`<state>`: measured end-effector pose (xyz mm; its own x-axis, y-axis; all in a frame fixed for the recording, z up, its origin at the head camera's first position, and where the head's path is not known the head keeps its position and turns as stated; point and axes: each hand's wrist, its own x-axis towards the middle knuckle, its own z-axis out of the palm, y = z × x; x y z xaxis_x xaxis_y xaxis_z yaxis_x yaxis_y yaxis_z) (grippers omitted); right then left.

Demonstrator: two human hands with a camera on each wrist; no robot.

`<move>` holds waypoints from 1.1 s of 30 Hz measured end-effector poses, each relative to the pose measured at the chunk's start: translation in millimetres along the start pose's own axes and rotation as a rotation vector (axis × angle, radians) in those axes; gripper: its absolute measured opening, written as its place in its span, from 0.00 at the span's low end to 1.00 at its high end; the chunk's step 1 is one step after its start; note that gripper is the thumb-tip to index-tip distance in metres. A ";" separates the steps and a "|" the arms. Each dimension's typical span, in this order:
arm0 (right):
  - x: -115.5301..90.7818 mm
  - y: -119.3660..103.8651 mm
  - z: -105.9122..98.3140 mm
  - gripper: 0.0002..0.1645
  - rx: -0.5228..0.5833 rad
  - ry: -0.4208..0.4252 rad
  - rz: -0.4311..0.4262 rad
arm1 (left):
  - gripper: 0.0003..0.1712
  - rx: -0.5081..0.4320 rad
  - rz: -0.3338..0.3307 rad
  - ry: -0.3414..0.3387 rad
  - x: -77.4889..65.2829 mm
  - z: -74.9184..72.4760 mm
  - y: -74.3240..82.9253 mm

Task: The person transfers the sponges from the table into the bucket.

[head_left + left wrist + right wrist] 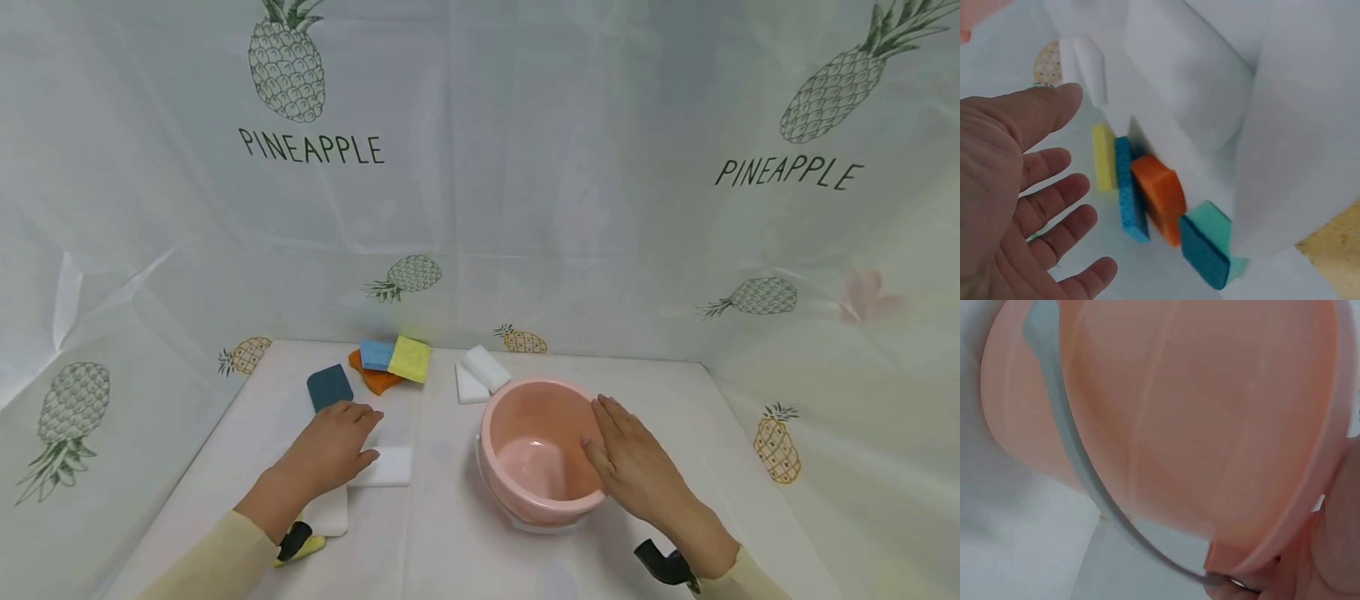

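Observation:
A pink bucket (543, 504) stands upright at the table's middle right, its pale handle (1085, 469) hanging down the side. My right hand (637, 467) holds its right rim, thumb over the inner side and fingers along the outside. My left hand (326, 446) hovers at the left, fingers spread and slightly bent, nothing in them. Near it lie a white sponge block (386, 467), a second white block (327, 510) partly hidden by the wrist, and a dark teal scrub sponge (330, 387). The left wrist view shows this sponge's green side (1213, 219).
At the back left sit an orange sponge (375, 379), a blue sponge (377, 355) and a yellow sponge (409, 358). Two white blocks (486, 368) lie behind the bucket. A yellow piece (307, 548) is partly under my left wrist. A pineapple-print sheet (525, 208) hangs around the table.

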<state>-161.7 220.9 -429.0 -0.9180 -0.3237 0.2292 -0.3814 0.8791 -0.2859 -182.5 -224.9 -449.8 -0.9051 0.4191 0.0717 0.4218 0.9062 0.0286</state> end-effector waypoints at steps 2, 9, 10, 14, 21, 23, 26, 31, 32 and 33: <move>-3.1 2.8 -0.2 0.39 0.002 0.009 -0.005 | 0.34 -0.001 -0.006 -0.017 0.3 4.6 -3.6; -11.8 11.5 8.9 0.38 0.005 0.039 -0.034 | 0.40 0.053 -0.010 -0.052 1.4 14.3 -12.8; -11.9 12.0 10.0 0.37 0.006 0.051 -0.038 | 0.41 0.051 -0.014 -0.067 1.6 16.1 -14.0; -11.6 11.9 10.7 0.37 0.017 0.076 -0.045 | 0.45 0.070 -0.007 -0.119 1.8 25.4 -18.3; -11.4 10.3 9.3 0.37 0.034 0.064 -0.037 | 0.48 0.076 -0.020 -0.170 1.0 37.5 -18.7; -11.7 9.8 9.0 0.37 0.039 0.062 -0.033 | 0.48 0.080 -0.018 -0.180 0.8 39.7 -18.7; -11.9 9.3 8.4 0.36 0.044 0.065 -0.029 | 0.47 0.082 -0.023 -0.196 1.6 43.9 -19.7; -11.8 9.3 8.5 0.36 0.044 0.072 -0.033 | 0.44 0.085 -0.031 -0.210 2.9 51.2 -22.4; -11.6 9.3 8.6 0.36 0.044 0.072 -0.034 | 0.43 0.085 -0.031 -0.203 3.0 51.6 -22.6; -11.5 9.2 8.7 0.36 0.044 0.073 -0.035 | 0.43 0.084 -0.033 -0.196 3.4 51.8 -22.8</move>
<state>-155.6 229.6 -442.4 -0.8940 -0.3265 0.3069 -0.4194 0.8508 -0.3165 -197.9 -241.2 -501.9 -0.9150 0.3842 -0.1229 0.3929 0.9178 -0.0564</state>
